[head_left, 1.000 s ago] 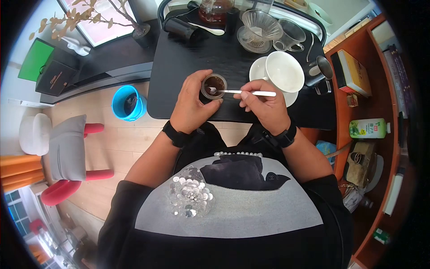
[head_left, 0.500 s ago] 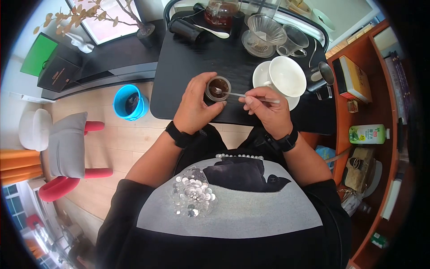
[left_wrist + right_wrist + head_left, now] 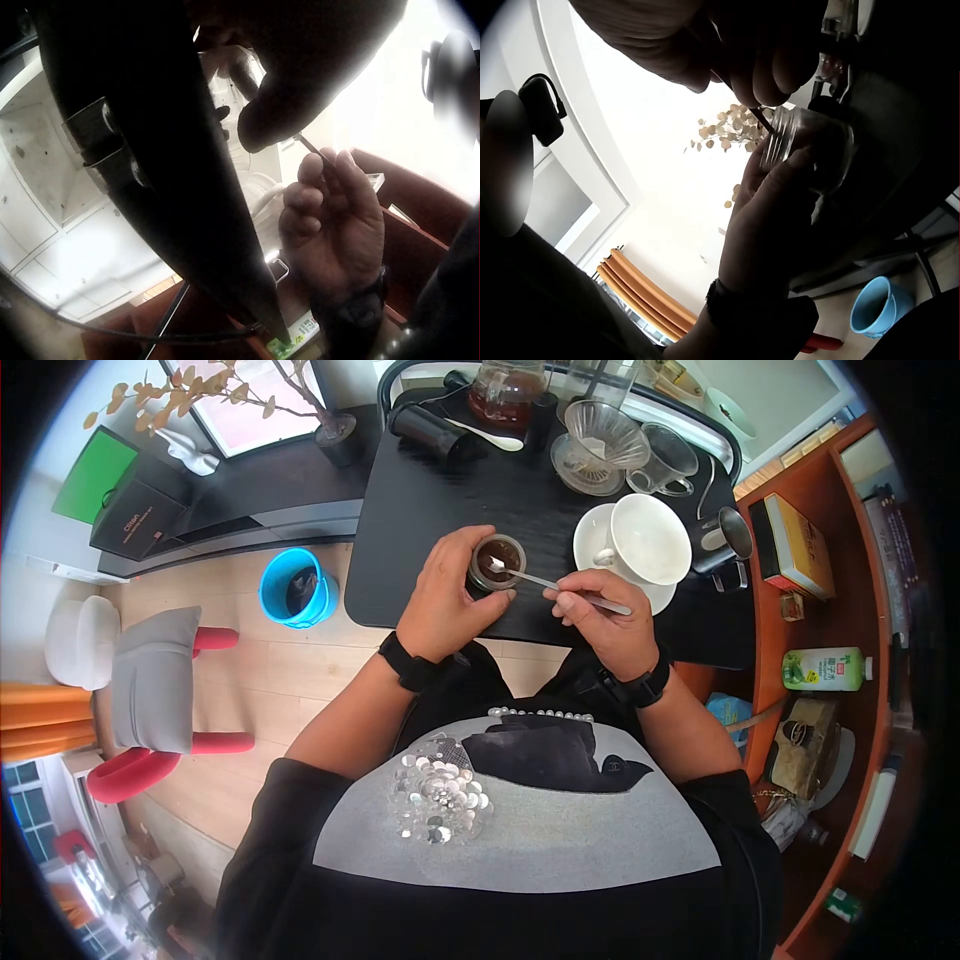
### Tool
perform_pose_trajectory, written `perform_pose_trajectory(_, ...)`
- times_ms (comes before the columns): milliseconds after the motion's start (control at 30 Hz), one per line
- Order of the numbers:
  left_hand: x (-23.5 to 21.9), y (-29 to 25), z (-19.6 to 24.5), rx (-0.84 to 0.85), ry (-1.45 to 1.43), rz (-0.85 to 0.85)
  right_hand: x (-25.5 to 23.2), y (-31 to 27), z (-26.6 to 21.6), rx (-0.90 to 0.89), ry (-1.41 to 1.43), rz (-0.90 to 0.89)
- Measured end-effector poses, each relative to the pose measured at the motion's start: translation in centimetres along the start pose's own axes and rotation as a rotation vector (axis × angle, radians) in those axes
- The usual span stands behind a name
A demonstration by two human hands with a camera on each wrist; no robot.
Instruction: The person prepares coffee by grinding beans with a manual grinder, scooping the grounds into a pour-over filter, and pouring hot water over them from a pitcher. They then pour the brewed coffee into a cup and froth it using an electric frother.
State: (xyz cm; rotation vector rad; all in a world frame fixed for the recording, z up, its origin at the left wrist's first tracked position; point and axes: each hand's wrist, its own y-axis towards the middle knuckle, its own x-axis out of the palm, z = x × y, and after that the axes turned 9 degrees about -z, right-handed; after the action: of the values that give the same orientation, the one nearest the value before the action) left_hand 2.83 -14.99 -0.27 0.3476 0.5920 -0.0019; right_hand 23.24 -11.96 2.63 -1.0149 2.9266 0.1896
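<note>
The left hand (image 3: pixel 445 595) grips the jar (image 3: pixel 498 553); the right hand (image 3: pixel 612 630) pinches the spoon (image 3: pixel 535 580), tip within the jar's mouth. The handle now slants more, suggesting the spoon is still working there. Just beyond the right hand sits the cup (image 3: pixel 655 540); farther, the dripper (image 3: pixel 610 432).

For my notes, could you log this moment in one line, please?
left hand: grips small clear glass jar | right hand: pinches slim white-tipped spoon | spoon tip: inside jar
</note>
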Motion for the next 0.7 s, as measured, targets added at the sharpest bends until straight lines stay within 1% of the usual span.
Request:
perform_pose_trajectory(167, -0.04, 0.0, 0.03, 0.019, 0.02, 0.004, -0.02, 0.06, 0.15, -0.04, -0.036, -0.005)
perform_pose_trajectory(233, -0.12, -0.01, 0.31, -0.017, -0.012, -0.013, -0.07, 0.08, 0.1, -0.045, -0.041, -0.005)
perform_pose_trajectory(400, 0.01, 0.06, 0.07, -0.023, -0.023, -0.013, -0.11, 0.03, 0.07, -0.048, -0.034, 0.001)
perform_pose_trajectory(467, 0.04, 0.07, 0.08, -0.032, -0.036, -0.015, -0.17, 0.07, 0.15, -0.076, -0.067, -0.011)
perform_pose_trajectory(600, 0.04, 0.09, -0.02, -0.016, 0.002, -0.003, -0.2, 0.07, 0.15, -0.1, -0.038, 0.0)
perform_pose_trajectory(667, 0.07, 0.06, -0.09, -0.017, 0.025, -0.005, -0.3, 0.15, 0.21, -0.165, -0.145, -0.025)
perform_pose_trajectory(700, 0.08, 0.06, -0.07, -0.015, 0.011, -0.004, -0.31, 0.16, 0.21, -0.164, -0.145, -0.024)
